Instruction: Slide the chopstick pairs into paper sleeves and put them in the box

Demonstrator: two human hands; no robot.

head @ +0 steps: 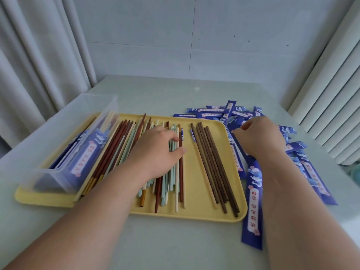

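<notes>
A yellow tray (206, 216) holds several loose chopsticks: red-brown, mint, cream and a dark brown group (215, 172). My left hand (155, 152) rests on the mint and cream chopsticks (171, 184) mid-tray, fingers curled around a few of them. My right hand (261, 137) reaches over the tray's right edge and pinches a blue paper sleeve (236, 152) in the pile. A clear plastic box (64, 145) stands on the tray's left end with sleeved pairs (85, 154) inside.
Several blue sleeves (253, 207) lie scattered on the pale table right of the tray, some reaching the back (210, 111). Curtains hang at left, a white radiator (331, 106) at right, a wall behind.
</notes>
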